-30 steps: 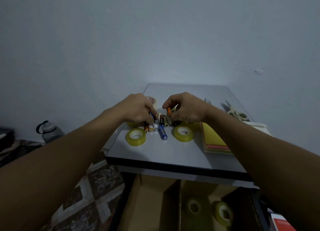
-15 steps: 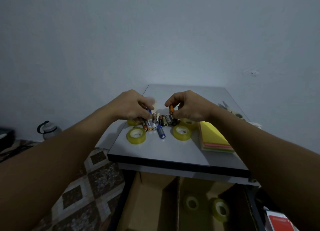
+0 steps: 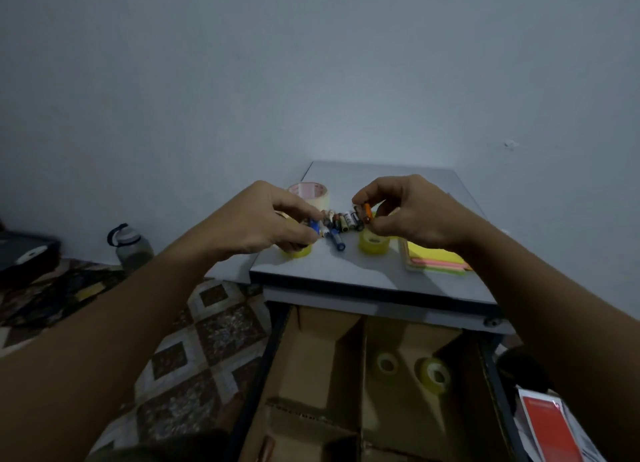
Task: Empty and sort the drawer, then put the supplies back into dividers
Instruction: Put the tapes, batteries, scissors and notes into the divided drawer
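A row of small batteries lies on the grey desk top. My left hand pinches a blue battery at the row's left end. My right hand holds an orange battery lifted above the right end. One blue battery lies apart in front. Yellow tape rolls sit near each hand, one by the right and one partly under the left. The open drawer below has cardboard dividers with two tape rolls in one compartment.
A larger clear tape roll stands behind my left hand. A stack of coloured sticky notes lies at the desk's right. A water bottle stands on the patterned floor at left. A red-and-white packet lies at bottom right.
Both hands have lifted slightly off the battery row and moved a little apart. The right hand raised the orange battery; the left hand now holds a blue one.
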`<state>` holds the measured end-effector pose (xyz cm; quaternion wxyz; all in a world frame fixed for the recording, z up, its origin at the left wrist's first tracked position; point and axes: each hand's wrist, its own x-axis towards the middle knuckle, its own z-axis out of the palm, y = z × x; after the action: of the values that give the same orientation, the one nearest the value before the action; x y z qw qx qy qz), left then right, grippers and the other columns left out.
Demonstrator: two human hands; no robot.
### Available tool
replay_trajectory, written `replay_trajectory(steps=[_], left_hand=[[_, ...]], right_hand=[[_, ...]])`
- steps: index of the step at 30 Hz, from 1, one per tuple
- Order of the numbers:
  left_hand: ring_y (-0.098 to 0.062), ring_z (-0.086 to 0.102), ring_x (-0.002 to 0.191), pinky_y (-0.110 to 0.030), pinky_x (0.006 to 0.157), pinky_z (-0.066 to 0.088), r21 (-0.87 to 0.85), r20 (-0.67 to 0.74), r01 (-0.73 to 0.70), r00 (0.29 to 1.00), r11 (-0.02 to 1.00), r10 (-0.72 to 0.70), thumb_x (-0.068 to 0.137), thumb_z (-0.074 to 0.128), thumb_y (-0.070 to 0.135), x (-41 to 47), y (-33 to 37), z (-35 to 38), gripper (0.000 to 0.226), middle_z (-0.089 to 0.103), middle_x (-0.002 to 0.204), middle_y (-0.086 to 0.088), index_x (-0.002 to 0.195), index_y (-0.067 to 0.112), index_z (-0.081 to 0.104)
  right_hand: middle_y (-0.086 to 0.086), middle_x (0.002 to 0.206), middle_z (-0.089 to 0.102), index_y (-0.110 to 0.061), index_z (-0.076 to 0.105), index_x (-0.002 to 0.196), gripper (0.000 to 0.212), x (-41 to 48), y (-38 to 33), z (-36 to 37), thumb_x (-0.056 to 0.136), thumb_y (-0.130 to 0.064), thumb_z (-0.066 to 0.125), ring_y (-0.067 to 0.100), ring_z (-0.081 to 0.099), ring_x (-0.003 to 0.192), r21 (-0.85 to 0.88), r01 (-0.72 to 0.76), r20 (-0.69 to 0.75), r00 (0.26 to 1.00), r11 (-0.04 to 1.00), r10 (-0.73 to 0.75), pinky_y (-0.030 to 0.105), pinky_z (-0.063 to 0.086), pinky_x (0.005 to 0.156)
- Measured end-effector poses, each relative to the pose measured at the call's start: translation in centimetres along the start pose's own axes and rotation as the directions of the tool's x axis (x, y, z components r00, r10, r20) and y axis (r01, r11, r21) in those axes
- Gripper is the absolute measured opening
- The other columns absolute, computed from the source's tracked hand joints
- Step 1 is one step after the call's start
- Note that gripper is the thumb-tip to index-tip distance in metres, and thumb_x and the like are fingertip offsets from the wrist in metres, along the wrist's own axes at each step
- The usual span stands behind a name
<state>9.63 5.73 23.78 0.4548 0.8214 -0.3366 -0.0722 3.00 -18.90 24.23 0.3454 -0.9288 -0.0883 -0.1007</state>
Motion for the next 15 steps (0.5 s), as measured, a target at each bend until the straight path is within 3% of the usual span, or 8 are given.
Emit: replay_trajectory(steps=[5,7,9,12,15], left_hand=[[-0.019,0.072,0.069,-0.020,0.065,0.056,-0.045,0.053,0.048,0.998,0.998,-0.046,0.080,0.080,0.005,-5.6,0.1,1.7,0.031,0.077,0.081,0.004,0.109,0.014,0.077],[-0.026,0.074,0.074,-0.025,0.070,0.059,-0.055,0.081,0.078,0.994,0.995,-0.074,0.080,0.080,0.007,-7.6,-0.4,2.5,0.032,0.078,0.085,-0.002,0.110,0.015,0.076],[-0.031,0.073,0.077,-0.035,0.076,0.061,-0.056,0.152,0.092,0.985,0.994,-0.083,0.082,0.079,0.010,-9.7,-1.1,3.3,0.032,0.077,0.085,-0.006,0.113,0.016,0.074],[-0.014,0.071,0.071,-0.029,0.071,0.058,-0.032,0.248,0.130,0.961,0.991,-0.118,0.084,0.078,0.014,-12.8,-2.2,5.2,0.031,0.075,0.077,0.007,0.114,0.021,0.073],[0.002,0.066,0.065,-0.017,0.065,0.050,0.047,0.308,0.195,0.930,0.980,-0.200,0.085,0.077,0.019,-15.4,-3.2,7.4,0.030,0.070,0.068,0.023,0.114,0.024,0.073]], right_hand=[[-0.010,0.091,0.073,-0.023,0.071,0.107,0.034,-4.4,-2.0,1.1,0.081,-0.002,0.072,0.014,0.069,0.081,0.065,0.022,-0.025,0.999,0.998,-0.020,0.022,0.055,0.072],[-0.009,0.083,0.073,-0.022,0.072,0.104,0.034,-6.0,-2.4,1.6,0.079,0.001,0.072,0.014,0.066,0.072,0.112,0.019,-0.033,0.999,0.994,-0.015,0.020,0.051,0.067],[0.004,0.086,0.074,-0.024,0.072,0.104,0.035,-7.4,-2.7,2.2,0.079,0.001,0.072,0.017,0.061,0.071,0.148,0.016,-0.022,1.000,0.989,-0.013,0.027,0.048,0.068],[0.007,0.090,0.074,-0.024,0.071,0.104,0.035,-9.3,-3.1,3.2,0.080,0.002,0.071,0.015,0.061,0.071,0.184,0.015,-0.014,1.000,0.983,-0.013,0.032,0.050,0.068],[0.006,0.095,0.074,-0.022,0.071,0.105,0.034,-11.0,-3.2,4.0,0.081,0.003,0.070,0.028,0.066,0.077,0.176,0.002,-0.011,1.000,0.984,0.000,0.041,0.055,0.073]])
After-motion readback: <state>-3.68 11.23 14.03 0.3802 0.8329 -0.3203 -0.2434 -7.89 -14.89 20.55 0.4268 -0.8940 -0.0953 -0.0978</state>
